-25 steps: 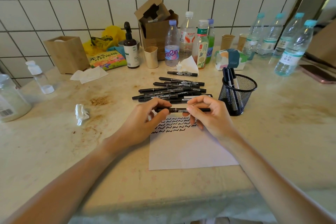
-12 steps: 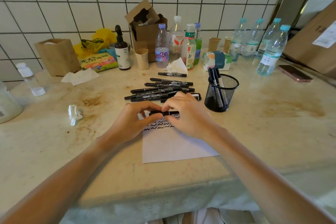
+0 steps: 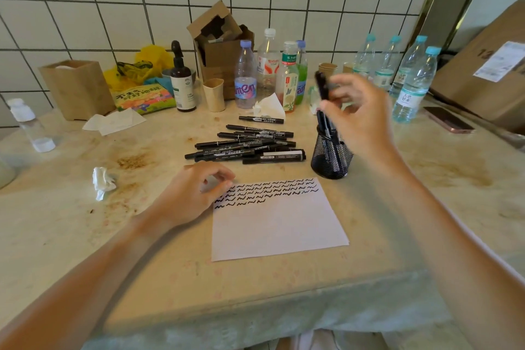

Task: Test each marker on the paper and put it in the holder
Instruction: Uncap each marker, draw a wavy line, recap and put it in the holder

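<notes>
My right hand [image 3: 359,116] holds a black marker [image 3: 321,85] upright, directly above the black mesh holder [image 3: 331,158], which has a few markers standing in it. The hand and marker are blurred. My left hand [image 3: 193,196] rests on the top left corner of the white paper [image 3: 277,224], fingers loosely curled and holding nothing. Rows of black squiggles [image 3: 267,192] cover the top of the sheet. A pile of several black markers [image 3: 244,145] lies on the counter just behind the paper, left of the holder.
Bottles [image 3: 267,65], a cardboard box [image 3: 221,45], paper cups [image 3: 213,94] and a pump bottle [image 3: 181,79] line the tiled wall. Water bottles [image 3: 412,79] and a phone [image 3: 447,123] sit at right. A crumpled tissue [image 3: 102,182] lies at left. The counter edge runs near me.
Both hands were holding one marker over the paper. Now my right hand has lifted it up and right above the holder, and my left hand has let go and stays on the paper.
</notes>
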